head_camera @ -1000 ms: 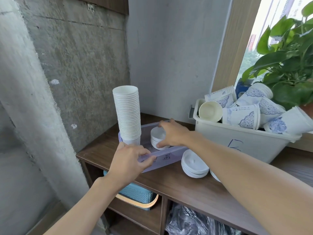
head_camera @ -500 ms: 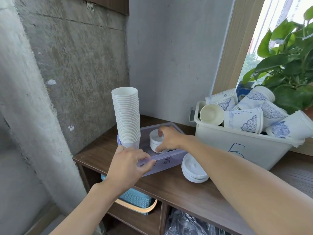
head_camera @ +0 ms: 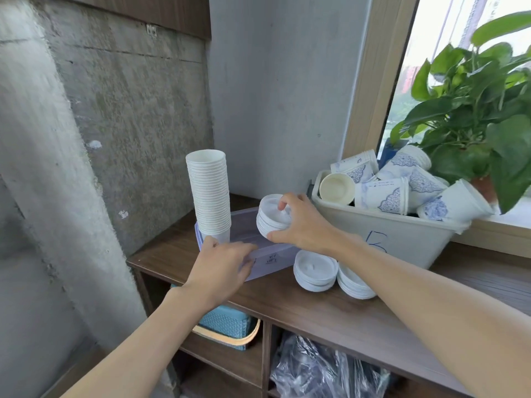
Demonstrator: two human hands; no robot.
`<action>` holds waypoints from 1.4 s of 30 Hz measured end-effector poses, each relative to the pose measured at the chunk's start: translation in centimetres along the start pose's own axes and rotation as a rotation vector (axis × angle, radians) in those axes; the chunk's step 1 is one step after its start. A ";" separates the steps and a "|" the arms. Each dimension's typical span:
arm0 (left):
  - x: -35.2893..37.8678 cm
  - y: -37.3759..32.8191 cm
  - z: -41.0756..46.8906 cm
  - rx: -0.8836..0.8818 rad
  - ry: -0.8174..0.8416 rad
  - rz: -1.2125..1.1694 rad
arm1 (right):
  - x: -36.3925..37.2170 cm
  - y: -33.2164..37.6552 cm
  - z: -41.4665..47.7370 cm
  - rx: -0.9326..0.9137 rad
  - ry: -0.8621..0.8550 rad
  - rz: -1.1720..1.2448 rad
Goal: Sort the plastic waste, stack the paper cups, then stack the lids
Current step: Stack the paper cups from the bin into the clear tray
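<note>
A tall stack of white paper cups (head_camera: 209, 193) stands in the left end of a pale purple plastic bin (head_camera: 273, 261) on the wooden shelf top. My right hand (head_camera: 298, 222) grips a small tilted stack of white lids (head_camera: 268, 215), raised above the bin. My left hand (head_camera: 221, 264) holds the bin's near rim. Two more stacks of lids (head_camera: 315, 270) (head_camera: 355, 284) rest on the shelf just right of the bin.
A white tub (head_camera: 396, 239) full of blue-patterned paper cups (head_camera: 386, 195) sits at the right by a potted plant (head_camera: 474, 116) and the window. Concrete walls close the left and back. Below the shelf are a blue basket (head_camera: 227, 326) and clear plastic bags (head_camera: 321, 372).
My right hand has lifted the stack of lids up out of the purple bin and tilted it. My left hand stays on the bin's rim.
</note>
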State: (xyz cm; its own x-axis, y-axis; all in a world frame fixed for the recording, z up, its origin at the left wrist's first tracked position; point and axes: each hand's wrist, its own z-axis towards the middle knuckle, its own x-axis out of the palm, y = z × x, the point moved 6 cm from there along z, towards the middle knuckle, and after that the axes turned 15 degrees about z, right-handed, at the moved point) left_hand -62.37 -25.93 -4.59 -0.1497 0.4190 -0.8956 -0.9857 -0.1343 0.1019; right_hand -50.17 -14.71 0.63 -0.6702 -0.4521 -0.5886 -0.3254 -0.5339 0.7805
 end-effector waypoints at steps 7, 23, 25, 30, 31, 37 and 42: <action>-0.3 -0.9 0.3 -0.126 0.026 -0.038 | -3.3 -0.5 -5.6 -0.003 -0.023 0.027; -0.1 -3.8 1.9 -0.087 0.116 -0.030 | -9.0 -6.0 -12.3 0.159 -0.215 -0.081; 0.2 -4.2 2.1 -0.088 0.116 -0.039 | -9.1 -6.7 -12.6 0.177 -0.217 -0.086; 0.9 -4.8 2.1 -0.106 0.116 -0.033 | -9.1 -8.1 -12.8 0.222 -0.241 -0.101; 1.0 -4.9 2.1 -0.110 0.106 -0.028 | -9.0 -8.3 -12.8 0.224 -0.243 -0.102; 0.8 -4.9 1.9 -0.101 0.065 -0.049 | -8.4 -9.0 -12.3 0.225 -0.244 -0.127; 0.8 -4.8 1.8 -0.099 0.041 -0.075 | -8.2 -9.1 -12.2 0.213 -0.246 -0.115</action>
State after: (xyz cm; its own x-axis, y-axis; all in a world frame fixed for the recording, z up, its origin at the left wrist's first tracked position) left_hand -57.91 -23.37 -5.01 -0.0710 0.3946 -0.9161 -0.9811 -0.1933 -0.0072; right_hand -33.63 -14.84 -4.23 -0.7535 -0.1980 -0.6269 -0.5227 -0.3980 0.7539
